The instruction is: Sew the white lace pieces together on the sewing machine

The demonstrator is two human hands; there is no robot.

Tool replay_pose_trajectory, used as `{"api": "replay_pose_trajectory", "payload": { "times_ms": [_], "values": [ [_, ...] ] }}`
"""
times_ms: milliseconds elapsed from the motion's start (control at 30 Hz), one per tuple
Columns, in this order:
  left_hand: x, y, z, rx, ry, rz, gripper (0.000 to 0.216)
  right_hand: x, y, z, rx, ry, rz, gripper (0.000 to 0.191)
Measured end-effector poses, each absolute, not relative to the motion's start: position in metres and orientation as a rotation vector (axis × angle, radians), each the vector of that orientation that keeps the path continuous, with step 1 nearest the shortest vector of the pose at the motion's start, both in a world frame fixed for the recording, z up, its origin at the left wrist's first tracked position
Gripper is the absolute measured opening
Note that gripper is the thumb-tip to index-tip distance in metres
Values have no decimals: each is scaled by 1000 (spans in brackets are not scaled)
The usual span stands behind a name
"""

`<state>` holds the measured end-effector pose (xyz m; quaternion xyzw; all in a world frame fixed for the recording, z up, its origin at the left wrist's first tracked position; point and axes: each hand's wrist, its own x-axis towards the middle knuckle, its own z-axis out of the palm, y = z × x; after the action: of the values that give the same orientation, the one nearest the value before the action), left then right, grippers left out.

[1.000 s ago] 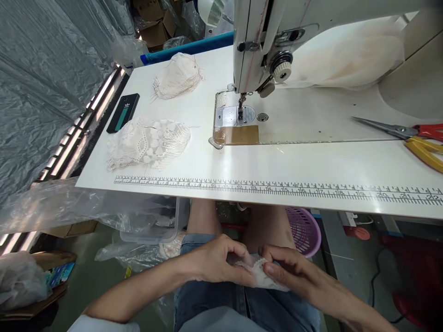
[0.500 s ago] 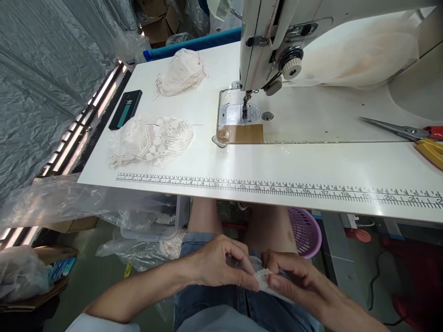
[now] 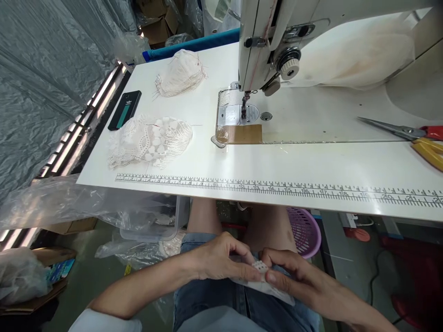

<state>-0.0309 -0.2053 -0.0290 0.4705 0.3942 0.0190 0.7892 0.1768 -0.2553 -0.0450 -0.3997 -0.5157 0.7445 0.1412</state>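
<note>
Lace point(image 3: 260, 266) held beyond tabletop's point(image 3: 311, 163) near edge, pinched narrowly by left grip point(image 3: 226, 262) and right grip point(image 3: 298, 275); border best kept flat, tensioned evenly, never stretched.

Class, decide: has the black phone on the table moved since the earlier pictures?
No: the black phone keeps its place relative to the printed ruler; only the view shifted slightly.

Cloth point(image 3: 263, 288) sits between the left hand point(image 3: 221, 260) and the right hand point(image 3: 299, 276), over the lap point(image 3: 214, 295). On the table point(image 3: 207, 161), lace point(image 3: 154, 142) lies near left, a pile point(image 3: 182, 74) far left — the sewing machine point(image 3: 256, 64) right of both, scissors point(image 3: 411, 132) farther right.
</note>
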Motion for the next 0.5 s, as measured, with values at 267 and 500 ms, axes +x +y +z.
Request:
{"api": "replay_pose_trajectory", "payload": {
  "times_ms": [267,500],
  "values": [
    [-36,-207,-34,1021,902,34,24,185,-254,-46,-1118,-1450,2187,34],
    [-37,-210,-32,1166,899,25,19,177,-258,-48,-1256,-1512,1999,30]
  ]
}}
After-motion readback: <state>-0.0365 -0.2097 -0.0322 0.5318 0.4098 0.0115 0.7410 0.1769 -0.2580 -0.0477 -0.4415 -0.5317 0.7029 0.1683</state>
